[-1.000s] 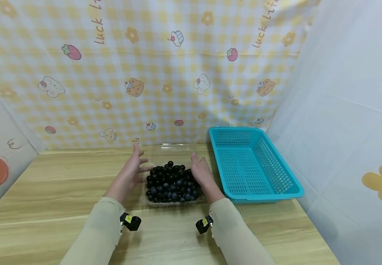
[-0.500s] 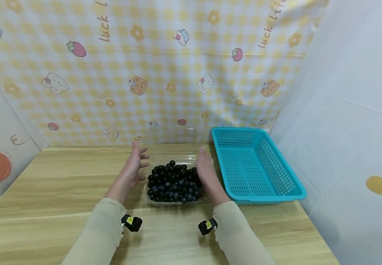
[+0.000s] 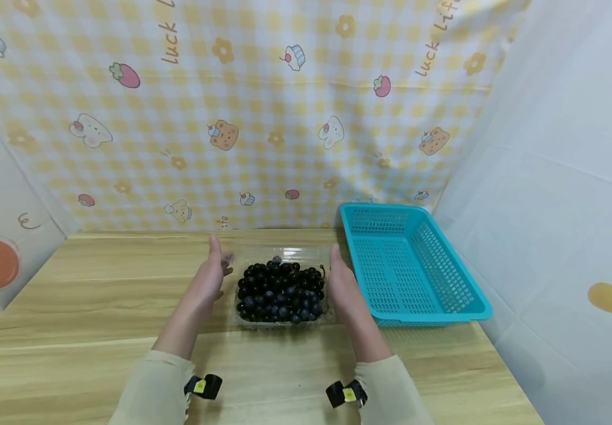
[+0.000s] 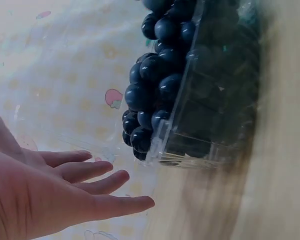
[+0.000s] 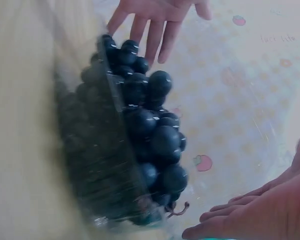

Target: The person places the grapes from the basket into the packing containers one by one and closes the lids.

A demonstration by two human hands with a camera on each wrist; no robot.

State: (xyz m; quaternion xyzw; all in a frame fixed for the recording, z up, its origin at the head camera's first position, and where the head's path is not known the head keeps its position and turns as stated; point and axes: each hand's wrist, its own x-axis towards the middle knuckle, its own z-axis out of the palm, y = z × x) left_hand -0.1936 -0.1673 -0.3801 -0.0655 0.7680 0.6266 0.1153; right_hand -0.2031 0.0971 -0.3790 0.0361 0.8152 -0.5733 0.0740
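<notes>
Dark grapes [image 3: 279, 292] are heaped above the rim of a clear plastic box [image 3: 284, 325] in the head view. Its clear lid [image 3: 290, 254] hangs open at the back. My left hand [image 3: 207, 280] is beside the box's left side, fingers extended; the left wrist view shows a gap between its fingertips and the box [image 4: 210, 135]. On the right side my right hand [image 3: 342, 283] stands with straight fingers, holding nothing. A brown stem [image 5: 180, 210] sticks out from the grapes [image 5: 160, 135] near that hand in the right wrist view.
A blue plastic basket [image 3: 417, 317] with perforated walls stands right of the box, close to my right hand. The wooden table [image 3: 98, 295] ends at a checked cloth [image 3: 263, 88] behind and a white cloth [image 3: 550, 177] on the right.
My right hand has moved right, away from the grapes. Both forearms have drawn back a little towards me. The clear lid stood higher half a second ago and is lower now.
</notes>
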